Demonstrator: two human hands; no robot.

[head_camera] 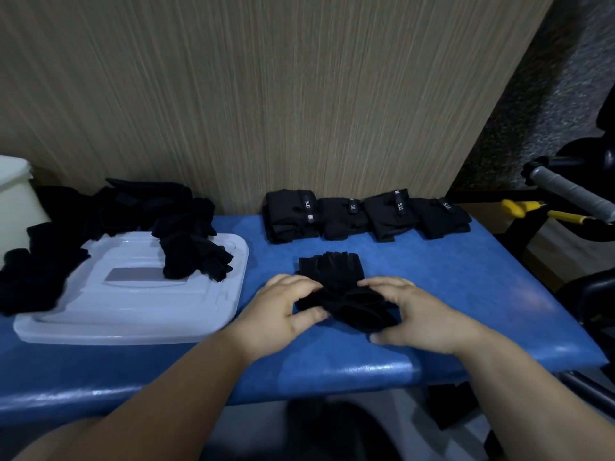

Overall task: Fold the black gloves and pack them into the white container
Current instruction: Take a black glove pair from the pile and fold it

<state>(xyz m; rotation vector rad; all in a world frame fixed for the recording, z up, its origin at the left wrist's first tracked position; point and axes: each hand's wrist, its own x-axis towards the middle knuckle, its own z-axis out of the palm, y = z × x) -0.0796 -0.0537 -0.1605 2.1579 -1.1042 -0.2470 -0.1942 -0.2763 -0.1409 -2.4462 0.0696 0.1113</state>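
A black fingerless glove (pixel 336 284) lies on the blue padded bench (pixel 466 294), its near part bunched up. My left hand (pixel 286 311) grips its left side with curled fingers and thumb. My right hand (pixel 412 314) grips its right side the same way. Several folded black gloves (pixel 362 214) stand in a row along the wall behind. A loose pile of unfolded black gloves (pixel 133 221) spreads at the left, partly over a white lid (pixel 133 304). The white container (pixel 15 201) shows at the far left edge.
A wood-grain wall panel (pixel 266 94) rises right behind the bench. Off the right end stand dark gym gear with a grey-taped handle (pixel 572 194) and yellow-handled pliers (pixel 532 211). The bench's front edge runs just below my wrists.
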